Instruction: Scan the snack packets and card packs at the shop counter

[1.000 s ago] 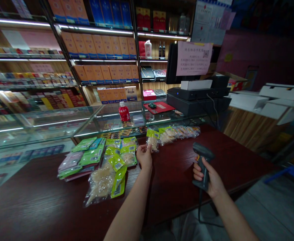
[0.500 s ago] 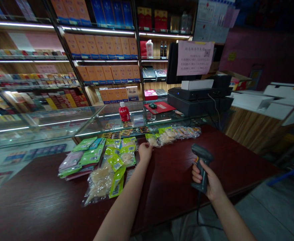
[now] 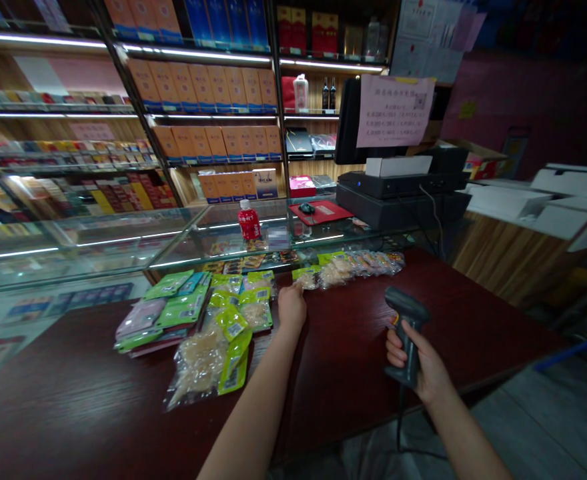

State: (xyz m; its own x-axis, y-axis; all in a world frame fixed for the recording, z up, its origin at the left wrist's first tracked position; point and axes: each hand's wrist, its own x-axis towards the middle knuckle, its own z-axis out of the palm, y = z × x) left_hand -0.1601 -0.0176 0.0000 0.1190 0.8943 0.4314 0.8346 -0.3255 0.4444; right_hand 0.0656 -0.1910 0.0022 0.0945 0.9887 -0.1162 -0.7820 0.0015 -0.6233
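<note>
My right hand (image 3: 416,357) is wrapped round the handle of a dark grey barcode scanner (image 3: 407,327), held above the counter with its cord hanging down. My left hand (image 3: 292,308) reaches forward, its fingers closed at the near left edge of a clear snack packet (image 3: 307,279) with a green top; the fingertips are partly hidden. That packet is at the left end of a row of similar packets (image 3: 358,265). Left of my forearm lie several clear packets of pale food with lime-green labels (image 3: 201,360), beside a stack of green and pink packets (image 3: 181,310).
Beyond the dark red wooden counter (image 3: 343,373) is a glass display case with a red bottle (image 3: 249,221) on it. A monitor (image 3: 348,123) with a paper notice stands over a black cash drawer (image 3: 373,205). Boxed goods fill the shelves behind. White boxes (image 3: 508,198) sit at the right.
My left hand has shifted slightly, its fingers now against the end packet's edge. My right hand still holds the scanner, and the view has moved a little.
</note>
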